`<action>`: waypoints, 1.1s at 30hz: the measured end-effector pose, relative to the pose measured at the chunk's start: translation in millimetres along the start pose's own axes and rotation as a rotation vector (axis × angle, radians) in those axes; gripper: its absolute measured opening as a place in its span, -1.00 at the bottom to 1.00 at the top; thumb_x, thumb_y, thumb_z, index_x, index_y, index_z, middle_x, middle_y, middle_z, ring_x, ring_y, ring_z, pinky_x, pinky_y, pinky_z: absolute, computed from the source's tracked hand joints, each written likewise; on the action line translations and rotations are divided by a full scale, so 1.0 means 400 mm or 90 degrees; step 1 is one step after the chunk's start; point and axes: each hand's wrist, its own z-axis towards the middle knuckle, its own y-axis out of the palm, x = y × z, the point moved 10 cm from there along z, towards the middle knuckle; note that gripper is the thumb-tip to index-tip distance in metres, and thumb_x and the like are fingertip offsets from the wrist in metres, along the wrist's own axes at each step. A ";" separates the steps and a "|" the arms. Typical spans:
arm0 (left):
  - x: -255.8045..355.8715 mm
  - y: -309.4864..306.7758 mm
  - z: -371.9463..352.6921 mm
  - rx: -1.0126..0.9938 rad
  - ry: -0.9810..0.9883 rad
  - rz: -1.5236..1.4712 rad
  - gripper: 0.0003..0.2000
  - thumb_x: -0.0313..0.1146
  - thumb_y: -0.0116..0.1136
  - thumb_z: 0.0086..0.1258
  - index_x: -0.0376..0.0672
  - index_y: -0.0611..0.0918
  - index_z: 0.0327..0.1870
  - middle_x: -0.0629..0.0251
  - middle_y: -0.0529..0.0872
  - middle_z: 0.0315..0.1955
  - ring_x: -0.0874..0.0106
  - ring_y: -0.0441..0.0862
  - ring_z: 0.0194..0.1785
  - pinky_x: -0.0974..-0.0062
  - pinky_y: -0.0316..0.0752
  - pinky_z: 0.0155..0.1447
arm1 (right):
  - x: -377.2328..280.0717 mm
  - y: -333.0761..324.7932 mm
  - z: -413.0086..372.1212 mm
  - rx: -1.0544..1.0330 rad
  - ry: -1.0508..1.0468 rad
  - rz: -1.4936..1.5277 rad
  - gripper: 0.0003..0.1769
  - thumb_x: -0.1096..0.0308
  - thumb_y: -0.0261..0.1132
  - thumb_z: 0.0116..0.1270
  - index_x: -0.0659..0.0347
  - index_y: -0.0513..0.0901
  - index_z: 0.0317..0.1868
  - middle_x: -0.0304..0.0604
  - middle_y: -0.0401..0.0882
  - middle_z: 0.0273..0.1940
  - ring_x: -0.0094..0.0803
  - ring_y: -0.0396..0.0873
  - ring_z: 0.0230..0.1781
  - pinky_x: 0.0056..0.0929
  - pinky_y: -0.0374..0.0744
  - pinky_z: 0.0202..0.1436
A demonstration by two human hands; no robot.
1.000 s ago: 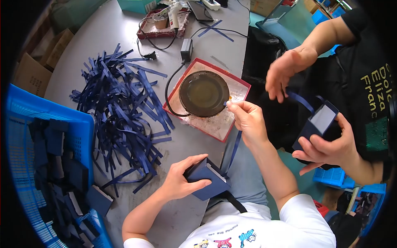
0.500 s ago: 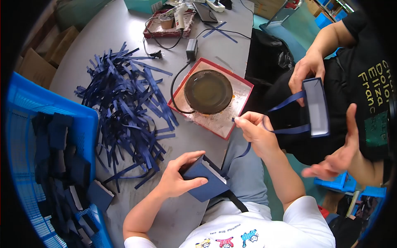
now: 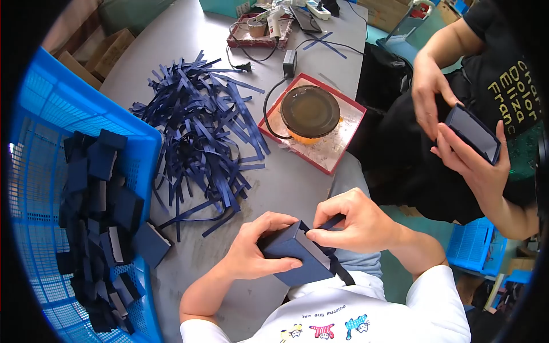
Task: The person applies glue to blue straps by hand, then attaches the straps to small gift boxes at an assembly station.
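Note:
My left hand (image 3: 257,250) is wrapped round a dark blue box (image 3: 300,254), thumb on its face and fingers over the far edge. At the box's open right side, my right hand (image 3: 357,224) pinches a dark blue ribbon (image 3: 331,222). Another length of ribbon (image 3: 343,274) hangs from the box's lower right corner toward my lap. A pile of loose blue ribbons (image 3: 200,143) lies on the grey table (image 3: 269,191) beyond my left hand.
A round pot (image 3: 310,111) of liquid stands in a red-rimmed tray (image 3: 355,128). A blue basket (image 3: 146,137) of boxes is at left. At right a co-worker's hands hold another box (image 3: 473,132). Farther back are a glue gun (image 3: 274,24) and cables.
My right hand has come down and left to the box with the ribbon. The co-worker's two hands now both hold their box, and its ribbon loop no longer shows. The view has shifted slightly.

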 end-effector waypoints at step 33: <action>0.042 -0.137 -0.146 0.293 0.210 0.232 -0.37 -0.08 0.30 0.04 -0.32 0.44 0.08 0.02 0.47 0.07 0.16 0.42 0.13 0.26 0.29 0.21 | 0.038 0.121 -0.047 -0.026 -0.273 -0.380 -0.84 0.44 0.38 -0.05 0.21 0.54 -0.46 -0.23 0.47 -0.58 -0.31 0.51 -0.57 -0.42 0.46 -0.55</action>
